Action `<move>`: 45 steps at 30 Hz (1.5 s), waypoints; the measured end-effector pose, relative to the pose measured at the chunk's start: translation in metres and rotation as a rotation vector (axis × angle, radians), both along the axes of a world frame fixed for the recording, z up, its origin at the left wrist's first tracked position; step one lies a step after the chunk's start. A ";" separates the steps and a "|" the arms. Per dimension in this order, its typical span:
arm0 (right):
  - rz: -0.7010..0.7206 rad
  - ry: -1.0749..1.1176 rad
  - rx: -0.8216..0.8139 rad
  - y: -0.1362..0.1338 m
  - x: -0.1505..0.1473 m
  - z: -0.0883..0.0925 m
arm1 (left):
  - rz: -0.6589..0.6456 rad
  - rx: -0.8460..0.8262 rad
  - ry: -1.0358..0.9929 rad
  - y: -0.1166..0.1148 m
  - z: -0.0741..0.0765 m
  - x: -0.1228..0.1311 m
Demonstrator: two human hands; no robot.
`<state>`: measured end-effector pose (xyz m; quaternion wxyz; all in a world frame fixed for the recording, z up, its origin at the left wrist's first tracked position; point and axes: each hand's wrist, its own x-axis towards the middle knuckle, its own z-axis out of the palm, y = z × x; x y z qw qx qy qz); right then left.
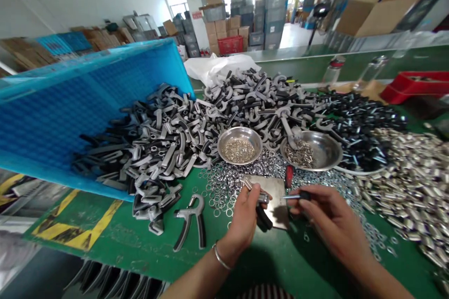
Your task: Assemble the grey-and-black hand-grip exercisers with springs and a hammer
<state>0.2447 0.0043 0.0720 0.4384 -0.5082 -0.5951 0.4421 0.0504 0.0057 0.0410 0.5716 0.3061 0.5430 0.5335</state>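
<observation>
My left hand point(243, 217) is closed around a grey-and-black grip handle point(264, 218), with a coiled spring point(247, 184) and a metal barrel point(263, 198) showing at its top. Between the fingertips of my right hand point(324, 217) is a black-headed bolt point(296, 196), its bright shank pointing left toward the handle, apart from it. Beneath both lies a flat metal plate point(271, 182), beside a red-handled tool point(289, 176). A whole hand gripper point(191, 222) rests on the green table to the left.
A blue crate point(98, 74) lies tipped at left, spilling grip handles point(168, 135). Two steel bowls point(240, 145) point(326, 152) hold small parts. Loose washers point(224, 182), black-headed bolts point(365, 117) and metal barrels point(414, 182) are heaped around. A red bin point(403, 88) stands back right.
</observation>
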 end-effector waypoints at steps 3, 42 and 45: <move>0.080 -0.083 0.073 -0.012 -0.034 -0.010 | -0.034 0.035 0.054 -0.006 0.004 0.000; 0.412 -0.712 0.240 -0.006 -0.059 -0.033 | -0.257 0.249 0.496 -0.019 -0.004 -0.052; 0.456 -0.784 0.340 -0.006 -0.062 -0.038 | -0.261 0.279 0.515 -0.021 0.003 -0.052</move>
